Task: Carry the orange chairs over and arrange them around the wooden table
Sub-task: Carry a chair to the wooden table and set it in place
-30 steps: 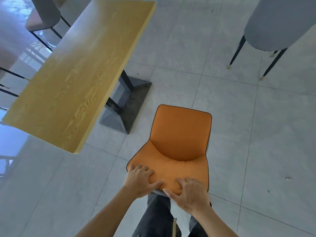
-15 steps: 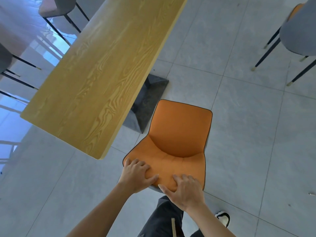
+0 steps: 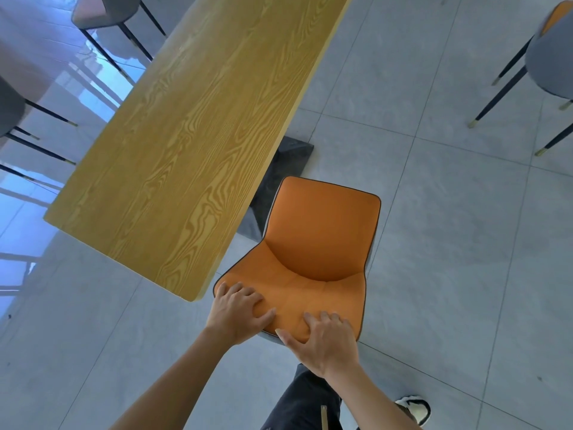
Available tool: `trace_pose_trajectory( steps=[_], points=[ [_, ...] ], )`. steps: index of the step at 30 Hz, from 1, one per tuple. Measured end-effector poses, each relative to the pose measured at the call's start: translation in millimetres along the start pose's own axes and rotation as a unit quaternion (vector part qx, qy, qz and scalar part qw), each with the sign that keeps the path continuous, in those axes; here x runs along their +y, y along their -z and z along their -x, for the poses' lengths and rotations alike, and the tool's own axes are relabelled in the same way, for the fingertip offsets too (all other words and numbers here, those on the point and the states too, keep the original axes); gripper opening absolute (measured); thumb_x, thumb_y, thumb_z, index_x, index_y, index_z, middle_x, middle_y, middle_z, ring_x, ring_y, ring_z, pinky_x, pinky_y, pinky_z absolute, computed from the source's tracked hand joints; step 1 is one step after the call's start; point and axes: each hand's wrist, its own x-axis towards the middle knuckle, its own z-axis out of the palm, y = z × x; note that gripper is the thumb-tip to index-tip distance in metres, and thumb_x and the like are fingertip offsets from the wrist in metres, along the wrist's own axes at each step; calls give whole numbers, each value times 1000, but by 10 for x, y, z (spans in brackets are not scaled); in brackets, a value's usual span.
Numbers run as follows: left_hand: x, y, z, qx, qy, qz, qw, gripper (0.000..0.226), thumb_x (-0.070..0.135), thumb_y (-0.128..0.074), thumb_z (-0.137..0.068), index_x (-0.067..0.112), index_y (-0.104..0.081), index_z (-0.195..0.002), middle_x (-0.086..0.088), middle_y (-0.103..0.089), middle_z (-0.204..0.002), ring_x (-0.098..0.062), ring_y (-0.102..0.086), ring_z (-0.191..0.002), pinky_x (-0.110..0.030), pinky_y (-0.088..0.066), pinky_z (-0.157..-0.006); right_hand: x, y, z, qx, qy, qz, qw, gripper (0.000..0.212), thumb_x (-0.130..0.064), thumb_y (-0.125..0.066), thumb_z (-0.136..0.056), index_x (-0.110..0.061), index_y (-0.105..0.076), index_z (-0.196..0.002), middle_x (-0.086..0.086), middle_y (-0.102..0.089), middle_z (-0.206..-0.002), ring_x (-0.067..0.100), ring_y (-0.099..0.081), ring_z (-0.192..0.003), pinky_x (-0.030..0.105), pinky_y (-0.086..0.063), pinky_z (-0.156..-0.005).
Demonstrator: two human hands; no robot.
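Note:
An orange chair (image 3: pixel 316 243) with dark piping stands right in front of me, its seat pointing away, beside the near right corner of the wooden table (image 3: pixel 198 131). My left hand (image 3: pixel 237 311) grips the top of the backrest at its left corner. My right hand (image 3: pixel 325 342) grips the same top edge further right, thumb hooked over the rim. The chair's legs are hidden under the seat. Its left edge nearly touches the table corner.
The table's dark metal base (image 3: pixel 279 181) sits on the grey tile floor just beyond the chair. A grey-backed chair (image 3: pixel 552 63) with black legs stands at the far right. More chairs (image 3: pixel 102 10) stand beyond the table's left side. My leg and shoe (image 3: pixel 412 409) are below.
The chair, held in both hands, has come closer to the table; the table corner and base now lie right beside its seat. My grip is unchanged.

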Motion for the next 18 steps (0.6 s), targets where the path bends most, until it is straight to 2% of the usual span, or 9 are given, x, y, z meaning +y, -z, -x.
trace_pose_trajectory(
  steps=[11,18],
  points=[
    [-136,-4,-48,4,3,4,1000,73,81,-22,-84,34,-66,-118,14,-62,-129,-18,-43,-133,-50,-18,-117,-95,-1,-88,-42,-8,-3,999,115,-101,-2,-68,-25,-59,-132,14,-62,-133,36,-51,-128,50,-37,-110],
    [-144,19,16,18,12,5,1000,69,77,-22,-86,34,-65,-119,12,-59,-133,-16,-42,-133,-47,-20,-118,-139,-73,-114,-55,-24,-35,998,111,-102,-6,-68,-27,-62,-128,13,-64,-130,36,-52,-126,52,-36,-109]
  ],
)
